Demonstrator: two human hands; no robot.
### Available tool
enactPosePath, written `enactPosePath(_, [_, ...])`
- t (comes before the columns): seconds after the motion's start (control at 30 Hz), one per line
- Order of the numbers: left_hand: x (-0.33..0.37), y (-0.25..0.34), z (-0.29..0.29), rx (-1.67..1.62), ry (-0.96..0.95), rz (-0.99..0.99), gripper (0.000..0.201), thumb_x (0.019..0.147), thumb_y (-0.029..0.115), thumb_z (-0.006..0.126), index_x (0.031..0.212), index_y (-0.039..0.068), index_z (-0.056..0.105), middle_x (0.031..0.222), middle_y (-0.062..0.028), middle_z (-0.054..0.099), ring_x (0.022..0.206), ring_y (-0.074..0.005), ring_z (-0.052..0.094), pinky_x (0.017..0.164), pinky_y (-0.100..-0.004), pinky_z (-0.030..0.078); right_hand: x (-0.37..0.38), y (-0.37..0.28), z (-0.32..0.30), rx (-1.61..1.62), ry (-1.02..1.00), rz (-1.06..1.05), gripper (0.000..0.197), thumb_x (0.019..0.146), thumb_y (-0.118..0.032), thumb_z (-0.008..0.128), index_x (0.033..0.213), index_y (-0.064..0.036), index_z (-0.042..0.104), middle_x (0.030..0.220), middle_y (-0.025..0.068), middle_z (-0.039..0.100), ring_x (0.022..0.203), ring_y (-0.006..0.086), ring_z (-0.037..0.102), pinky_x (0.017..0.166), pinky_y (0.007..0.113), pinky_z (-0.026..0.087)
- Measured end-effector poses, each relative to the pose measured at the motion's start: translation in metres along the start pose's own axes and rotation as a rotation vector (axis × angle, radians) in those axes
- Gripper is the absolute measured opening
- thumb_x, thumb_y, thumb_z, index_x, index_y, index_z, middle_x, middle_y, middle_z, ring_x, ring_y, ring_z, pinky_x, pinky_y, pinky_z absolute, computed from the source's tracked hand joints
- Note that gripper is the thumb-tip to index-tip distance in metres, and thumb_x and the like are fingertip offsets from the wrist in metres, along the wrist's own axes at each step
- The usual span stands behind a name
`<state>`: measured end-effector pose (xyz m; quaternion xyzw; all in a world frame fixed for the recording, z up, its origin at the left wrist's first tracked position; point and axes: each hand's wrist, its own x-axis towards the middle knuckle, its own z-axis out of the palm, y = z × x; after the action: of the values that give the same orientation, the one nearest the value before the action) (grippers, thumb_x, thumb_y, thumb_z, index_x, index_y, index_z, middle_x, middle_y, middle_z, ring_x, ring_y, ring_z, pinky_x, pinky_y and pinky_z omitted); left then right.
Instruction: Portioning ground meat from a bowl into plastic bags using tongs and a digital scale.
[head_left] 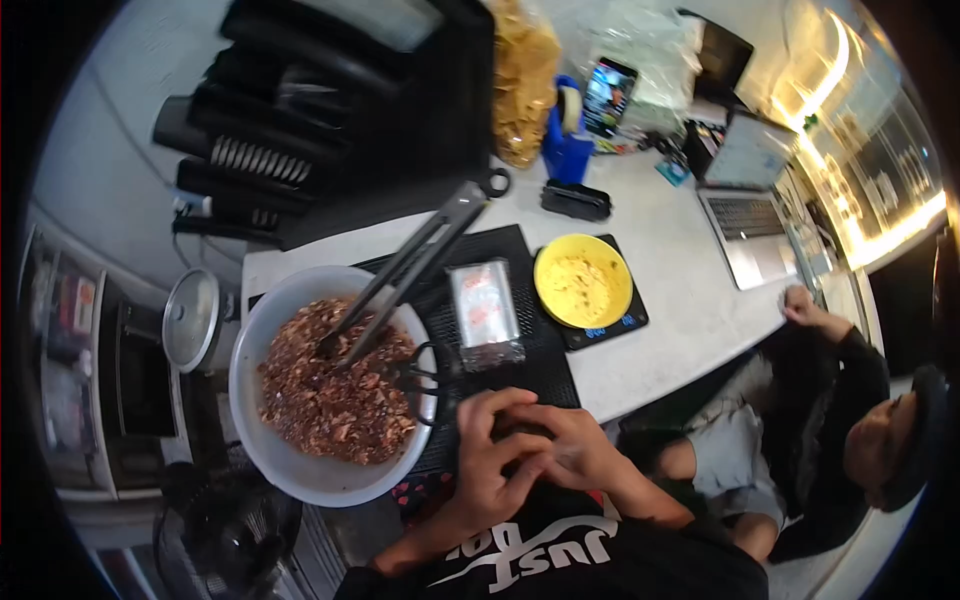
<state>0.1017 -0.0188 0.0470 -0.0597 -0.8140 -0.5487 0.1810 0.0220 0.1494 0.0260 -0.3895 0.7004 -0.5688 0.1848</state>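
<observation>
My left hand and my right hand meet in front of my body at the near edge of the black mat. Their fingers curl against each other, and whatever lies between them, if anything, is hidden. Left of them stands a large whitish bowl of brown, chopped, meat-like food. Metal tongs lean in it, and a black looped tool rests at its right side. Beyond my hands lies a stack of clear plastic bags. A yellow bowl with yellowish residue sits on a black kitchen scale.
At the back are a blue tape dispenser, a lit phone, a black case and a bag of tan food. An open laptop stands right. A seated person is at the right. A fan stands lower left.
</observation>
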Motion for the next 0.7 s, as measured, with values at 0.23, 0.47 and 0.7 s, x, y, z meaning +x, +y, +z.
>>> enactPosePath(0.23, [0.011, 0.005, 0.003, -0.240, -0.171, 0.019, 0.017, 0.088, 0.023, 0.080, 0.085, 0.006, 0.079, 0.126, -0.0182, 0.064, 0.123, -0.0352, 0.058, 0.106, -0.0471, 0.044, -0.027, 0.006, -0.013, 0.120, -0.174, -0.105, 0.020, 0.097, -0.011, 0.071, 0.114, 0.0003, 0.071, 0.106, 0.0187, 0.074, 0.092, 0.0387, 0.073, 0.082, 0.041, 0.060])
enactPosePath(0.47, [0.012, -0.029, -0.013, 0.179, -0.220, 0.058, 0.035, 0.077, 0.021, 0.088, 0.106, 0.005, 0.078, 0.116, -0.0092, 0.072, 0.110, -0.0310, 0.068, 0.095, -0.0450, 0.051, -0.169, 0.098, -0.060, 0.745, -0.288, 1.012, 0.026, 0.107, -0.021, 0.065, 0.112, 0.0022, 0.076, 0.105, 0.0100, 0.078, 0.094, 0.0166, 0.073, 0.076, 0.031, 0.060])
enactPosePath(0.7, [-0.015, -0.043, -0.020, 0.197, -0.175, 0.063, 0.038, 0.078, 0.021, 0.088, 0.109, 0.002, 0.077, 0.121, -0.0115, 0.072, 0.116, -0.0340, 0.067, 0.099, -0.0454, 0.052, -0.229, 0.255, -0.063, 1.022, 0.960, 0.986, 0.059, 0.103, -0.057, 0.062, 0.124, -0.0012, 0.064, 0.104, 0.0091, 0.070, 0.094, 0.0284, 0.073, 0.080, 0.040, 0.063])
